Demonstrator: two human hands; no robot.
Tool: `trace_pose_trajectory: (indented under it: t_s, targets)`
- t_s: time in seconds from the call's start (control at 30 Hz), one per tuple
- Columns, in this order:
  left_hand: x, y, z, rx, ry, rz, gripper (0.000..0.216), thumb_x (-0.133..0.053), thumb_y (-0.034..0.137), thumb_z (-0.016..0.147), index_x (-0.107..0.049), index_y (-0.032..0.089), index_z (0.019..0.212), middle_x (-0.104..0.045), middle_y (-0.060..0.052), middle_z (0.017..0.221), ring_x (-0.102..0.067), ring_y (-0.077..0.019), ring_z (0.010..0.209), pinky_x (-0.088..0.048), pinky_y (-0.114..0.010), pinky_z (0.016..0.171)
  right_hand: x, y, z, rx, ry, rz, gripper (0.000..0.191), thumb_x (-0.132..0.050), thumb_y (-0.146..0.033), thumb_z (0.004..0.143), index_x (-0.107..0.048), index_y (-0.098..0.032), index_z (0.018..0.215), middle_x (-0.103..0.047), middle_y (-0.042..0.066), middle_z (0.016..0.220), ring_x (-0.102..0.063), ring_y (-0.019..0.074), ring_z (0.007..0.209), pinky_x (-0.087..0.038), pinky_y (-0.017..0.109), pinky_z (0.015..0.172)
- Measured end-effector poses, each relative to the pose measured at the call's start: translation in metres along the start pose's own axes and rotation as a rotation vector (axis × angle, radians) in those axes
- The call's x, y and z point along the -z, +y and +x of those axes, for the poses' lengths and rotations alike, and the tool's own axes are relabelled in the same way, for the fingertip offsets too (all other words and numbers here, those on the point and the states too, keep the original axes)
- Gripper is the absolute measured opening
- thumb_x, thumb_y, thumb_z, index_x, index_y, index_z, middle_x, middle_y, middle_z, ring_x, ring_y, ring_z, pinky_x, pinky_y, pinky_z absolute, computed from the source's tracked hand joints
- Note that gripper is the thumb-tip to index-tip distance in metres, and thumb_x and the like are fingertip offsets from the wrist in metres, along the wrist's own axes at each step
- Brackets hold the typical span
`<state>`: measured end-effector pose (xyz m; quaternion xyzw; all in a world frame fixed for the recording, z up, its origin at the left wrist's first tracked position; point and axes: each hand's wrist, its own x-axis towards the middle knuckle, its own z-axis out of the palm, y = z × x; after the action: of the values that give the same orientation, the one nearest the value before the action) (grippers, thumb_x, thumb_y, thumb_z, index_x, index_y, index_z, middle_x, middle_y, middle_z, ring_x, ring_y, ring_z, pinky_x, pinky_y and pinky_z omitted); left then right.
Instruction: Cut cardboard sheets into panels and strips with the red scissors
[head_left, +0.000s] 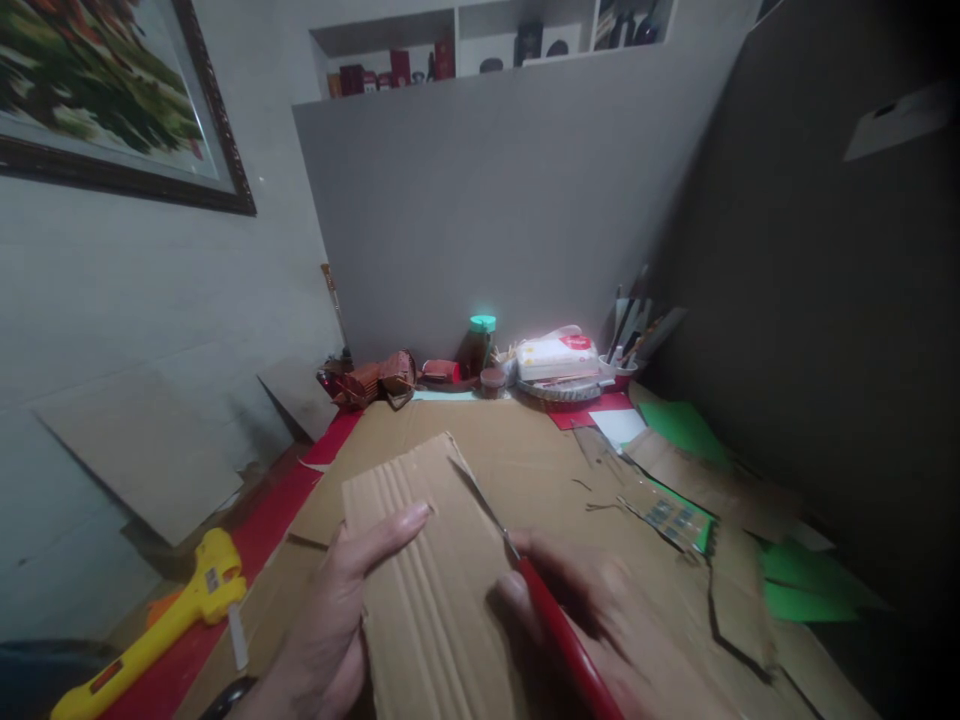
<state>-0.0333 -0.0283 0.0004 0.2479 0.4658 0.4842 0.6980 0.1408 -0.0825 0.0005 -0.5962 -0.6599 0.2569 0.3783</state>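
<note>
My left hand (330, 610) grips a corrugated cardboard piece (424, 560) by its left edge, thumb lying on top. My right hand (592, 620), blurred, holds a red-handled knife (562, 630) whose thin blade touches the piece's right edge near its upper part. The piece is held just above a large cardboard sheet (525, 450) that covers the table.
A yellow glue gun (161, 625) lies at the left on red paper. Cardboard scraps and green paper (686, 425) lie to the right. At the back stand a green-lidded jar (478, 345), a pen cup (622, 370), a tissue pack (559, 355) and brown folded things (375, 380). Grey boards wall the table's back and right.
</note>
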Motion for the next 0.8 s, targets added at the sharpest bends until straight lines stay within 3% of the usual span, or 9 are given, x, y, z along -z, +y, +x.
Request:
trace_pose_trajectory:
  t_s: [0.2, 0.37, 0.47, 0.63, 0.8]
  targets:
    - [0.0003, -0.0028, 0.0008, -0.027, -0.012, -0.004, 0.015, -0.074, 0.015, 0.069, -0.072, 0.011, 0.083, -0.076, -0.011, 0.071, -0.071, -0.0242, 0.060, -0.058, -0.030, 0.056, -0.0071, 0.0049, -0.0010, 0.017, -0.005, -0.020, 0.036, -0.044, -0.050, 0.092, -0.071, -0.026, 0.091, -0.070, 0.003, 0.069, -0.065, 0.0239, 0.077, -0.051, 0.030, 0.067]
    - [0.0008, -0.0047, 0.0000, 0.014, -0.032, 0.016, 0.020, -0.071, 0.018, 0.072, -0.071, 0.009, 0.090, -0.076, -0.014, 0.074, -0.072, -0.0286, 0.062, -0.059, -0.038, 0.058, -0.0073, 0.0056, 0.0010, 0.072, -0.087, -0.069, 0.041, -0.033, -0.043, 0.097, -0.064, -0.023, 0.081, -0.070, 0.004, 0.075, -0.063, 0.0209, 0.071, -0.045, 0.031, 0.063]
    - [0.0011, -0.0048, 0.0005, 0.006, -0.025, 0.037, 0.028, -0.070, 0.017, 0.073, -0.069, 0.007, 0.099, -0.076, -0.016, 0.079, -0.072, -0.0307, 0.067, -0.059, -0.041, 0.062, -0.0055, 0.0077, 0.0020, 0.005, -0.153, -0.084, 0.040, -0.033, -0.047, 0.096, -0.065, -0.023, 0.087, -0.069, 0.005, 0.079, -0.062, 0.0250, 0.081, -0.045, 0.035, 0.068]
    - [-0.0005, -0.0063, 0.0030, -0.017, -0.017, 0.072, 0.029, -0.071, 0.014, 0.072, -0.068, 0.008, 0.099, -0.076, -0.015, 0.081, -0.072, -0.0297, 0.068, -0.059, -0.036, 0.059, -0.0039, 0.0085, 0.0017, -0.154, -0.139, -0.057, 0.041, -0.041, -0.058, 0.090, -0.065, -0.027, 0.103, -0.067, 0.008, 0.088, -0.059, 0.0304, 0.096, -0.045, 0.044, 0.080]
    - [-0.0018, -0.0081, 0.0023, -0.025, -0.025, 0.081, 0.018, -0.073, 0.015, 0.070, -0.070, 0.010, 0.087, -0.077, -0.013, 0.077, -0.072, -0.0273, 0.065, -0.058, -0.033, 0.058, -0.0048, 0.0068, 0.0007, -0.125, -0.131, -0.010, 0.043, -0.041, -0.058, 0.090, -0.066, -0.025, 0.099, -0.067, 0.009, 0.088, -0.059, 0.0288, 0.097, -0.045, 0.043, 0.082]
